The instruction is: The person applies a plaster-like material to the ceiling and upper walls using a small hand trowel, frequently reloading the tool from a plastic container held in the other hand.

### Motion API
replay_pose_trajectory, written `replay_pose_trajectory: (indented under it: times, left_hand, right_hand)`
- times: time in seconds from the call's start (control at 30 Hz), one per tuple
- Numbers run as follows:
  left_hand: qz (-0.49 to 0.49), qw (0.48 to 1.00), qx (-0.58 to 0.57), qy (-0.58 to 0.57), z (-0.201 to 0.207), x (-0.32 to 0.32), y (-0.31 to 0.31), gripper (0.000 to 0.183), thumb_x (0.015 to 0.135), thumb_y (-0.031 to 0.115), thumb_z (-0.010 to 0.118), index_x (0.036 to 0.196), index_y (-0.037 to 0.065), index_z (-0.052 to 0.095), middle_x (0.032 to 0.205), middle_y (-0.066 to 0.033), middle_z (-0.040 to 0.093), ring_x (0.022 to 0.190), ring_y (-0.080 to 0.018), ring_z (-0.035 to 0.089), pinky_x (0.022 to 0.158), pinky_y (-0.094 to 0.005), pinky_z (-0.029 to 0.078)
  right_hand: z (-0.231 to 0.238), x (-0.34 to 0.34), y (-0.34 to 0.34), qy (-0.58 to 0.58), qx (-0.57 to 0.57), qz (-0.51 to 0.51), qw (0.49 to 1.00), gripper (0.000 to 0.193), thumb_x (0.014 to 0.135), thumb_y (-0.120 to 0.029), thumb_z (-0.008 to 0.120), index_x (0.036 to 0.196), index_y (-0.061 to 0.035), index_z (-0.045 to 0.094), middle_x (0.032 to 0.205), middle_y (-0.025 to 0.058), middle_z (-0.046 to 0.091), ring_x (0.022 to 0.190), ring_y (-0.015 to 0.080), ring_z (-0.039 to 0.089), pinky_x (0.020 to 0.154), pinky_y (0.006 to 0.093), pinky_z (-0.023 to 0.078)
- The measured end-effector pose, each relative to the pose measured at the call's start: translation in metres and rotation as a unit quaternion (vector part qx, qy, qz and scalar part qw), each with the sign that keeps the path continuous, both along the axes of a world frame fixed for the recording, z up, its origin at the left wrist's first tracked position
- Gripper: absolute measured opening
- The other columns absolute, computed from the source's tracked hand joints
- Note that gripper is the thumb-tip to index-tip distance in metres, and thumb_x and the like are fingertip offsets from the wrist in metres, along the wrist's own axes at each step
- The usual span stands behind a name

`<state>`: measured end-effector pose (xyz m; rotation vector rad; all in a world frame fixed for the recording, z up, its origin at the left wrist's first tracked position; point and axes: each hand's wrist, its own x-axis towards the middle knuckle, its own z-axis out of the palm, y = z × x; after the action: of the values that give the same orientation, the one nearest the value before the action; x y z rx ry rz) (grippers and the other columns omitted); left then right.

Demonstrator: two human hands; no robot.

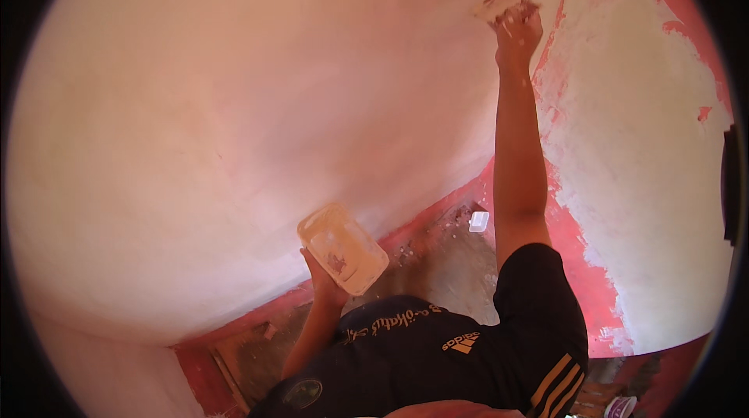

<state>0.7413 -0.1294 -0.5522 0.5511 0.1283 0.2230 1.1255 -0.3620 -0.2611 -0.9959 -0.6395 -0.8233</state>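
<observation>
Hands: two, left hand [325,284] and right hand [518,34]. Smeared rectangular tray [342,240]: one. Flat spreader [499,1]: one. Small white box [479,221]: one. White tub [621,407]: one. Black shirt [421,375]: one. Yellow sleeve stripes [555,388]: three. Dark object [731,184], kind unclear: one.

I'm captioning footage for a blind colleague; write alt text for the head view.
A person's raised right hand holds a flat, smeared, rectangular spreader at a pale wall, beside a patchy pink-and-white wall; lower, the left hand holds a rectangular tan tray.
</observation>
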Motion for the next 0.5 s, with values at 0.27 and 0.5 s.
replay_pose_trajectory:
  times: [0.27,0.5]
  left_hand:
    - [0.084,0.996,-0.033,0.025,-0.023,-0.002,0.003,0.073,0.099,0.072,0.030,0.143,0.016,0.045,0.129,-0.0059,0.058,0.116,-0.0246,0.060,0.096,-0.0467,0.055]
    - [0.049,0.998,0.028,-0.009,-0.006,-0.016,0.004,0.077,0.097,0.075,0.029,0.146,0.018,0.043,0.136,-0.0055,0.055,0.122,-0.0264,0.057,0.103,-0.0483,0.050]
  right_hand:
    - [0.001,-0.054,0.179,-0.134,-0.340,-0.477,0.799,0.054,0.086,-0.005,0.054,0.138,0.0039,0.050,0.128,0.0279,0.061,0.111,0.0391,0.063,0.092,0.0458,0.053]
    - [-0.028,-0.118,0.143,-0.127,-0.327,-0.206,0.913,0.048,0.086,-0.008,0.057,0.132,0.0032,0.057,0.083,0.0257,0.068,0.083,0.0409,0.066,0.075,0.0509,0.054]
